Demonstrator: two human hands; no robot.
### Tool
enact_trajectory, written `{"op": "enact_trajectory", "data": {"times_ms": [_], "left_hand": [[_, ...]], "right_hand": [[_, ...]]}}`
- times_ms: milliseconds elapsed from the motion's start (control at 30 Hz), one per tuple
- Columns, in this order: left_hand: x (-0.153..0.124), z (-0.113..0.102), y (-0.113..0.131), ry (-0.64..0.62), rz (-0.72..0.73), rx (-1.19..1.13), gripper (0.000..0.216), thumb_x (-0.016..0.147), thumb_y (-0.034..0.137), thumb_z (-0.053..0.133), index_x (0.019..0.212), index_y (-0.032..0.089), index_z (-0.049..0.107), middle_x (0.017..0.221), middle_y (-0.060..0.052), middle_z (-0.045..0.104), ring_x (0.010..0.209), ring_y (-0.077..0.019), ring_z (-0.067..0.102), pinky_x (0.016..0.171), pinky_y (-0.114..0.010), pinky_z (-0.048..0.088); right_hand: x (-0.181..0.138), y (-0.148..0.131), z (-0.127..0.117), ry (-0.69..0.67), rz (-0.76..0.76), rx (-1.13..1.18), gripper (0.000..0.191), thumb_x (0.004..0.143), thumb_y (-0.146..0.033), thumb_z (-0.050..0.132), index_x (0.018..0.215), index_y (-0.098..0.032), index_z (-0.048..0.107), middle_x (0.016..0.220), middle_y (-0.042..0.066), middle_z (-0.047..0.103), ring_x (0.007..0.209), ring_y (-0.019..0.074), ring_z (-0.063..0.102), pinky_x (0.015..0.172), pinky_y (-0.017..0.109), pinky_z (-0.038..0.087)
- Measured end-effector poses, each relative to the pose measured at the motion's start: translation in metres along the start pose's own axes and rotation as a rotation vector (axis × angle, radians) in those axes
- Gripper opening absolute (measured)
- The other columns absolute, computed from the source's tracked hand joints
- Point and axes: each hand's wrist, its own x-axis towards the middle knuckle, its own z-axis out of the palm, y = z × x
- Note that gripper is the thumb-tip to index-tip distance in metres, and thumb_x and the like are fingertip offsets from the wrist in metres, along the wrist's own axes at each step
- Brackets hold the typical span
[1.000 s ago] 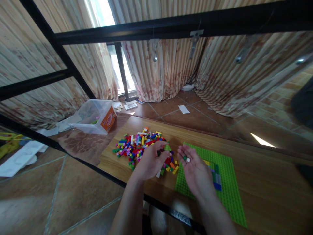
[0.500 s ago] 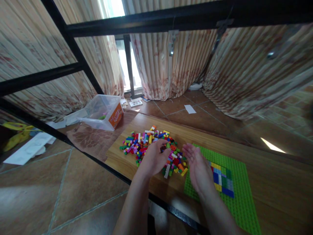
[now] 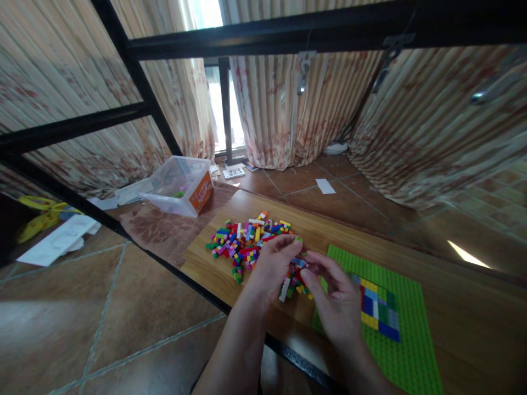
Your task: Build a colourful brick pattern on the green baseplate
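Change: your right hand (image 3: 340, 299), straight-fingered half a second ago, is now bent in, its fingertips just beside those of your left hand (image 3: 275, 266). Handling therefore seems centred between the two hands, not on the board (image 3: 411, 307).

Hands, 2. Left: thumb and forefinger pinching a green brick (image 3: 298, 240). Right: thumb and fingers curled; whether they grip anything, you cannot tell from here.

Green brick, 1: at your left fingertips.

Heap (image 3: 230, 244), 1: below and left of your fingers; loose bricks too many to count.

Board, 1: right of your fingers, partly under your right hand.

Panel (image 3: 381, 307) of joined bricks, 1: on the board, right of your right fingers.

Box (image 3: 177, 189), 1: well beyond your left fingers.
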Motion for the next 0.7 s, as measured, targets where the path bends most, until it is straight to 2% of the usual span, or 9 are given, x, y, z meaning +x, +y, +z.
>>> {"op": "enact_trajectory", "data": {"times_ms": [100,200,367,567,700], "left_hand": [[0.0,0.004,-0.004,-0.014,0.011,-0.014,0.029,0.065,0.033,0.081,0.079,0.013,0.066,0.075,-0.002,0.065,0.064,-0.0093,0.058,0.059,-0.02,0.045],[-0.001,0.006,-0.005,-0.016,-0.008,-0.005,0.028,0.067,0.035,0.08,0.079,0.013,0.067,0.076,-0.003,0.067,0.067,-0.0107,0.06,0.062,-0.02,0.047],[-0.001,0.006,-0.004,0.032,0.002,0.025,0.025,0.068,0.034,0.078,0.078,0.014,0.067,0.076,-0.003,0.068,0.07,-0.0123,0.062,0.064,-0.022,0.049],[0.003,0.001,0.005,0.121,0.094,0.048,0.019,0.067,0.016,0.069,0.087,0.015,0.066,0.082,-0.002,0.068,0.07,-0.0109,0.062,0.065,-0.021,0.05],[0.0,-0.001,0.01,0.157,0.041,0.045,0.024,0.064,0.01,0.065,0.088,0.016,0.063,0.08,-0.001,0.066,0.065,-0.0096,0.061,0.056,-0.018,0.047]], "right_hand": [[0.0,0.001,0.003,0.007,-0.103,-0.098,0.019,0.085,-0.029,0.068,0.103,-0.028,0.072,0.101,0.002,0.069,0.088,0.0161,0.064,0.078,0.031,0.053],[0.001,0.003,0.003,0.039,-0.124,-0.127,0.012,0.088,-0.027,0.065,0.096,-0.027,0.074,0.101,0.003,0.069,0.093,0.0171,0.065,0.081,0.032,0.053],[0.001,0.006,-0.001,0.062,-0.011,-0.059,0.012,0.087,-0.03,0.065,0.094,-0.025,0.073,0.097,0.004,0.07,0.092,0.0184,0.065,0.078,0.033,0.054],[0.002,0.008,-0.007,0.134,0.165,0.087,0.02,0.082,-0.036,0.07,0.097,-0.024,0.073,0.097,0.005,0.072,0.085,0.0188,0.068,0.079,0.037,0.056],[0.005,0.009,-0.01,0.193,0.108,0.069,0.019,0.081,-0.034,0.072,0.095,-0.023,0.074,0.094,0.005,0.071,0.085,0.0183,0.067,0.077,0.035,0.055]]}}
